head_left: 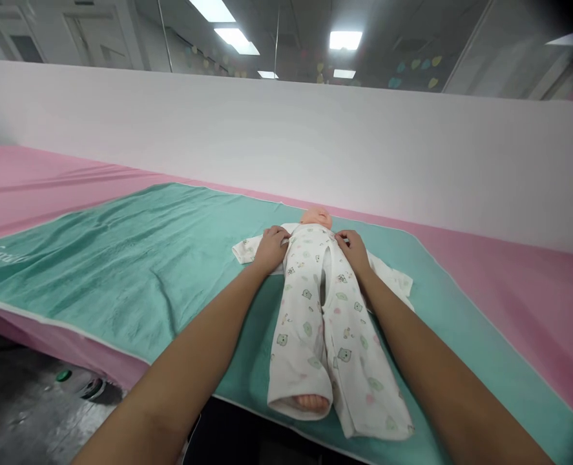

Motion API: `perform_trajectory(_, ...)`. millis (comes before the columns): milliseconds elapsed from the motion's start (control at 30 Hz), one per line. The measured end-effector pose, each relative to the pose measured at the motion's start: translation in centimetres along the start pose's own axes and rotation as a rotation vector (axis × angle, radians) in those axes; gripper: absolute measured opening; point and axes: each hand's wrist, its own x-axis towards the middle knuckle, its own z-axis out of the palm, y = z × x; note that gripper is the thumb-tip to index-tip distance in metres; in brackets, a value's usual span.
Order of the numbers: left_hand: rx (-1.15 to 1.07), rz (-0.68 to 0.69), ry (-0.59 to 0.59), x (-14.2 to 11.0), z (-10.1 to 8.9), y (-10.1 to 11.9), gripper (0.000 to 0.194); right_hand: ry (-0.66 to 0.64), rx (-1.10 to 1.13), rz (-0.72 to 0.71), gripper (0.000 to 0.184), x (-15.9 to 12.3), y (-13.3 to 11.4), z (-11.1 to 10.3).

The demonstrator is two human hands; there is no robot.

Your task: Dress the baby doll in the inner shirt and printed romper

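A baby doll [316,217] lies on its back on a teal towel [145,258], head away from me. It wears a white printed romper [315,310], and one bare foot pokes from the left trouser leg near the towel's front edge. My left hand [270,248] rests on the romper at the doll's shoulder, fingers curled into the cloth. At the other shoulder, my right hand [353,250] pinches the fabric near the collar. Both of the romper's sleeves lie spread out sideways.
The towel covers a pink sheet [509,278] on a wide bed or table. A white panel [315,142] rises behind it. Dark floor with a small green-topped object [64,375] lies at lower left, below the bed's edge.
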Motion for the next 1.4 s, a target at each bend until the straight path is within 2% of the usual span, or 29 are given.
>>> perform_trajectory(100, 0.136, -0.123, -0.035, 0.1, -0.6, -0.1, 0.019, -0.094, 0.039, 0.068, 0.027, -0.9, -0.1, -0.9)
perform_trajectory(167, 0.16, -0.153, -0.099, 0.4, -1.0, -0.1, 0.018, -0.178, 0.093, 0.1, 0.026, -1.2, -0.3, -1.6)
perform_trajectory(333, 0.219, -0.112, -0.248, 0.5, -1.3, -0.4, 0.016, -0.296, 0.106, 0.154, 0.024, -1.1, -0.6, -3.0)
perform_trajectory(467, 0.259, -0.053, -0.209, 0.2, -0.6, -0.5, 0.019, -0.343, 0.073, 0.12, 0.021, -0.9, -0.6, -3.2)
perform_trajectory(567, 0.272, -0.059, -0.151, 0.2, -0.1, -0.2, 0.02, -0.308, -0.061, 0.117, 0.019, -0.7, -0.7, -2.9)
perform_trajectory(767, 0.331, -0.029, -0.027, 0.0, 0.5, 0.7, 0.02, -0.149, -0.356, 0.12, 0.02, -0.3, -0.7, -1.8)
perform_trajectory(900, 0.363, -0.031, 0.021, -0.5, 0.0, 1.3, 0.019, -0.057, -0.464, 0.042, 0.024, -2.1, -1.7, -1.9)
perform_trajectory(1000, 0.41, -0.134, 0.04, -1.0, -0.8, 1.4, 0.028, 0.037, -0.662, -0.005, 0.026, -4.3, -2.7, -3.3)
perform_trajectory(1100, 0.474, -0.275, 0.04, -1.3, -1.6, 1.1, 0.035, 0.089, -0.788, 0.19, 0.038, -6.1, -2.9, -5.7)
perform_trajectory(1200, 0.52, -0.301, 0.012, -1.3, -2.2, 0.9, 0.029, -0.065, -0.752, 0.47, 0.05, -7.2, -2.2, -7.7)
perform_trajectory(1267, 0.514, -0.265, 0.008, -1.2, -2.4, 1.2, 0.023, -0.157, -0.678, 0.593, 0.053, -7.5, -1.6, -8.4)
perform_trajectory(1333, 0.459, -0.236, -0.011, -1.2, -2.5, 1.6, 0.022, -0.177, -0.572, 0.621, 0.049, -7.5, -1.1, -8.5)
perform_trajectory(1400, 0.364, -0.251, -0.054, -1.2, -2.4, 1.9, 0.022, -0.161, -0.452, 0.563, 0.04, -7.5, -1.0, -8.2)
